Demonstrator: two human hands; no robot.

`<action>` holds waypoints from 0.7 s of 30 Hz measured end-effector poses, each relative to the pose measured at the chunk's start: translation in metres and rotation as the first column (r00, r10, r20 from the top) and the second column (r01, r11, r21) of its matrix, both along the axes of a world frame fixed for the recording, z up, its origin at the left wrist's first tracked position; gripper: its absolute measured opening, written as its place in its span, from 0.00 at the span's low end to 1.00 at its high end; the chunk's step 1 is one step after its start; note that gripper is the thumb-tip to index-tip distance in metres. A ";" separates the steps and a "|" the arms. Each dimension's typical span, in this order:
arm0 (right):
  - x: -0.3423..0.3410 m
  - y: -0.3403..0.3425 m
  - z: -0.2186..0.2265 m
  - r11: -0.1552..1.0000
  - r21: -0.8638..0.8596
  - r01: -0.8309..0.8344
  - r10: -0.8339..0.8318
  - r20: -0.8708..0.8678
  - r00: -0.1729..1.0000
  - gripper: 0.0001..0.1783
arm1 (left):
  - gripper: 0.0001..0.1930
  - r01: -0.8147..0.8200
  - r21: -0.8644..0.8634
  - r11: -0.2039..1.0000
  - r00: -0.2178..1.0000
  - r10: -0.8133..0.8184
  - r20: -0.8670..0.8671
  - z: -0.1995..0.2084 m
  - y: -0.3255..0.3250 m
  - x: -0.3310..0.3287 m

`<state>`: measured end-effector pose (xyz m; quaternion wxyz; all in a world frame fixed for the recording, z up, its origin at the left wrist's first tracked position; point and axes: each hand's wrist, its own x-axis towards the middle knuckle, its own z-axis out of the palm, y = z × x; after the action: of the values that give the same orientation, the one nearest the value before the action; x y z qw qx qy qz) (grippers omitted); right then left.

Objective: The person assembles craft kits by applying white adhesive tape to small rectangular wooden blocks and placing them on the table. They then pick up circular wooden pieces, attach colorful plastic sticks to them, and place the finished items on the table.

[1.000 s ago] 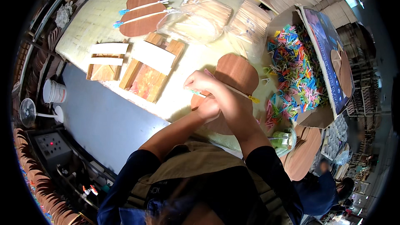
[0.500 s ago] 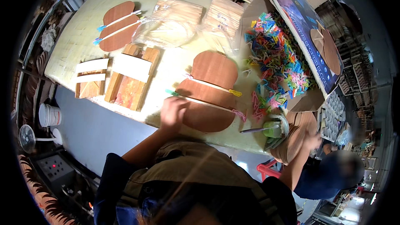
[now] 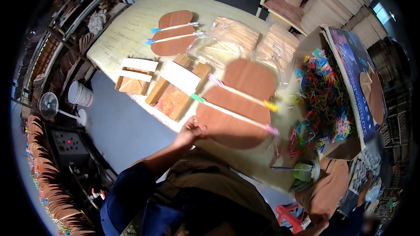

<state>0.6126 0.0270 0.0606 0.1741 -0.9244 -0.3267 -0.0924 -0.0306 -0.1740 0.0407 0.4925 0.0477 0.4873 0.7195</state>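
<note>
A brown figure-eight-shaped thin wooden board [image 3: 245, 124] has two pale wooden strips across it. Small plastic clips, pink, green and yellow, sit at the strip ends. My left hand [image 3: 191, 132] pinches the left edge of this board's lower lobe, fingers closed. Low on the right, my right hand [image 3: 323, 220] is at the near edge of a stack of similar thin brown boards [image 3: 327, 185]. Its fingers are blurred and mostly hidden, so their grip does not show.
Loose coloured clips fill a cardboard box [image 3: 326, 91] on the right. A green cup [image 3: 302, 172] with a brush stands near it. Wooden jigs [image 3: 177, 88] and another clipped board [image 3: 175, 32] lie on the left. Bagged wood strips [image 3: 234, 35] lie behind. A co-worker's hand [image 3: 367, 183] shows at far right.
The view has shifted, so the table sits further right and lower. My left hand has closed on the board's edge. My right hand has moved from the stack's far side to its near edge.
</note>
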 end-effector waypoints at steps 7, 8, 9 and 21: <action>-0.008 -0.030 0.032 0.754 0.654 0.052 0.481 -0.605 0.634 0.42 | 0.10 -0.476 0.218 0.852 0.789 0.523 -0.322 0.018 0.033 -0.208; -0.012 -0.039 0.038 0.719 0.689 0.090 0.537 -0.633 0.557 0.42 | 0.10 -0.503 0.216 0.837 0.776 0.547 -0.314 -0.003 0.035 -0.252; -0.016 -0.048 0.044 0.692 0.712 0.118 0.586 -0.650 0.484 0.41 | 0.09 -0.528 0.210 0.823 0.765 0.568 -0.304 -0.021 0.037 -0.291; -0.165 -0.081 0.022 0.759 0.604 -0.243 0.588 -0.796 -0.145 0.20 | 0.29 -0.854 -0.403 0.328 0.459 0.111 -0.881 -0.086 0.120 -0.414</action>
<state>0.4476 -0.0538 0.0825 0.4815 -0.5285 -0.3780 0.5882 -0.4447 -0.0544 -0.0457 -0.0624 -0.0785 0.8966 0.4314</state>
